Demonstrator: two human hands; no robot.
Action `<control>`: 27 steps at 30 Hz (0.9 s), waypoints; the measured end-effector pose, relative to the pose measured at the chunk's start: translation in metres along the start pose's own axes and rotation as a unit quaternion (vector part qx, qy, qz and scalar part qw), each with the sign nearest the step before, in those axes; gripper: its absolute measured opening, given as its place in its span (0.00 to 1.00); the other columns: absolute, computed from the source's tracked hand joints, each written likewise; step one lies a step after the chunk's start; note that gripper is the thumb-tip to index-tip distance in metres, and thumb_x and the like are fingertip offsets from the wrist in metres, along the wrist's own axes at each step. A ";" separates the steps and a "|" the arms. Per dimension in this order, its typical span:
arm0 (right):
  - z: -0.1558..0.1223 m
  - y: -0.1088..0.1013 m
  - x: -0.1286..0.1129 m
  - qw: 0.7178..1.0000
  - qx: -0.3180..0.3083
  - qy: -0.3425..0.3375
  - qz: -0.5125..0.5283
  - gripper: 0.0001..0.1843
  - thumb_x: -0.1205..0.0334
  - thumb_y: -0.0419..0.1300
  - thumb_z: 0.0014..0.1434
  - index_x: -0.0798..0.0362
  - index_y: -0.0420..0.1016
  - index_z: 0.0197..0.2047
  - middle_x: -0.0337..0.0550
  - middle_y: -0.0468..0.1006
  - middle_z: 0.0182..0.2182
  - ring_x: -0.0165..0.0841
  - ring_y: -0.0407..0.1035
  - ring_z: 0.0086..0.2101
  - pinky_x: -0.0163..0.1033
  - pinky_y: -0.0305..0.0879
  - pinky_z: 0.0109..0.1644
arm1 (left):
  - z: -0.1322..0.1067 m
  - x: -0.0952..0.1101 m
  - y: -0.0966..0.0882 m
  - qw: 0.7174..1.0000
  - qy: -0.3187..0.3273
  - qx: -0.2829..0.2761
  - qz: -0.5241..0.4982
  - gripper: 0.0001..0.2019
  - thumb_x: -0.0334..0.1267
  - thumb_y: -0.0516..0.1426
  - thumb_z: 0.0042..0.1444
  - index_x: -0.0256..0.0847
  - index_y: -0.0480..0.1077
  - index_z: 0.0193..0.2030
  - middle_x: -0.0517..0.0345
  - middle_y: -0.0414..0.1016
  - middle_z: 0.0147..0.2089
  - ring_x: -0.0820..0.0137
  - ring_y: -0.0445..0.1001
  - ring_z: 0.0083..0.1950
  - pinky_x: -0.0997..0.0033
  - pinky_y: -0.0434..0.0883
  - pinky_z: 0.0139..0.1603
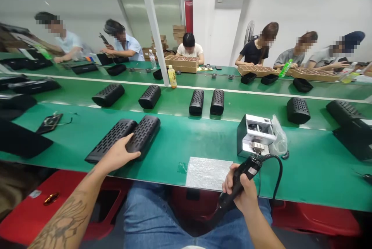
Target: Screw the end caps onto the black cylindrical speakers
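My left hand (120, 152) rests on the near end of a black perforated speaker shell (143, 132), fingers curled round it. A second, matching shell (112, 139) lies touching it on the left, on the green table (314, 163). My right hand (242, 189) is closed round a black electric screwdriver (236, 185), its tip up against a small grey and black screw feeder box (254, 134). A cable loops from the tool to the right. A grey pad (207, 172) lies at the table's near edge between my hands.
Several black perforated shells lie on the green conveyor (174, 102) behind. A clear plastic bag (279, 138) sits by the box. Black parts (17, 140) crowd the left; a circuit board (49, 123) lies there. People work across the belt with cardboard trays (181, 63) and a bottle (172, 76).
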State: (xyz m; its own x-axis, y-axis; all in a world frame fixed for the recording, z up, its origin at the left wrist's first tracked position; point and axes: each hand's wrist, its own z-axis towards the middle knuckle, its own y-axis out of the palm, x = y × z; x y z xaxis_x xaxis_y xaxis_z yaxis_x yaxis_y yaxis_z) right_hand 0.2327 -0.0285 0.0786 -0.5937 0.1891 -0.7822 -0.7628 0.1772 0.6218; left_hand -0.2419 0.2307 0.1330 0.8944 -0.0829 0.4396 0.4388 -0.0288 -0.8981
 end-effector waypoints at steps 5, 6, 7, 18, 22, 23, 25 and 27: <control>0.004 -0.018 -0.011 0.996 -0.030 -0.078 -0.023 0.30 0.26 0.71 0.70 0.42 0.83 0.56 0.33 0.81 0.26 0.33 0.76 0.24 0.49 0.84 0.43 | 0.044 0.076 0.054 0.986 0.154 0.065 0.028 0.45 0.53 0.68 0.61 0.40 0.72 0.84 0.32 0.62 0.91 0.31 0.58 0.93 0.29 0.53 0.94; 0.006 -0.021 -0.014 0.995 -0.030 -0.092 -0.024 0.30 0.26 0.71 0.69 0.41 0.83 0.57 0.33 0.82 0.27 0.33 0.76 0.25 0.49 0.85 0.43 | 0.057 0.108 0.076 0.985 0.163 0.057 -0.027 0.46 0.53 0.68 0.64 0.42 0.68 0.86 0.34 0.61 0.91 0.36 0.58 0.93 0.35 0.54 0.95; 0.007 -0.022 -0.017 0.994 -0.027 -0.104 -0.026 0.29 0.26 0.71 0.69 0.41 0.83 0.57 0.33 0.82 0.27 0.33 0.76 0.25 0.48 0.85 0.42 | 0.071 0.144 0.099 0.983 0.150 0.048 -0.090 0.48 0.52 0.69 0.64 0.42 0.63 0.88 0.34 0.60 0.92 0.40 0.58 0.94 0.39 0.56 0.95; 0.048 -0.044 -0.123 0.885 0.186 -0.372 -0.209 0.27 0.32 0.79 0.65 0.45 0.82 0.50 0.29 0.79 0.24 0.31 0.72 0.20 0.41 0.79 0.29 | 0.219 0.357 0.235 0.921 -0.137 0.150 -0.331 0.58 0.37 0.80 0.58 0.29 0.52 0.86 0.19 0.61 0.85 0.44 0.67 0.88 0.47 0.63 0.90; 0.097 -0.058 -0.155 0.842 0.203 -0.436 -0.242 0.32 0.27 0.79 0.61 0.45 0.78 0.47 0.26 0.76 0.21 0.31 0.71 0.18 0.42 0.78 0.27 | 0.209 0.311 0.205 0.890 -0.104 0.150 -0.418 0.51 0.33 0.80 0.56 0.29 0.57 0.80 0.32 0.73 0.78 0.55 0.79 0.77 0.58 0.74 0.82; 0.109 -0.060 -0.156 0.846 0.195 -0.431 -0.247 0.33 0.26 0.79 0.61 0.45 0.77 0.46 0.26 0.76 0.21 0.31 0.70 0.18 0.41 0.77 0.27 | 0.194 0.290 0.194 0.893 -0.079 0.145 -0.418 0.51 0.33 0.80 0.54 0.31 0.59 0.79 0.36 0.74 0.77 0.56 0.80 0.76 0.57 0.75 0.82; 0.128 -0.063 -0.153 0.862 0.165 -0.402 -0.262 0.34 0.25 0.79 0.59 0.45 0.75 0.43 0.27 0.75 0.20 0.31 0.70 0.17 0.40 0.75 0.24 | 0.152 0.244 0.170 0.914 0.002 0.123 -0.386 0.52 0.38 0.83 0.51 0.36 0.64 0.77 0.45 0.76 0.75 0.52 0.80 0.76 0.49 0.74 0.85; 0.137 -0.065 -0.146 0.876 0.136 -0.373 -0.275 0.34 0.26 0.80 0.58 0.46 0.75 0.40 0.27 0.75 0.19 0.31 0.69 0.16 0.40 0.72 0.22 | 0.098 0.198 0.149 0.926 0.066 0.087 -0.362 0.54 0.43 0.84 0.44 0.40 0.68 0.76 0.47 0.79 0.72 0.46 0.81 0.74 0.39 0.77 0.83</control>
State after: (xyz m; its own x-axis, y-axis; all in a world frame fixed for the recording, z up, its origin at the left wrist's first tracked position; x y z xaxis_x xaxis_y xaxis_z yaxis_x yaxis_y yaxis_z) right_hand 0.4039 0.0649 0.1574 0.2551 0.5630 -0.7861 -0.7317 0.6439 0.2237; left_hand 0.0089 0.3075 0.0874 0.3472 -0.2267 0.9100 0.9366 0.0358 -0.3484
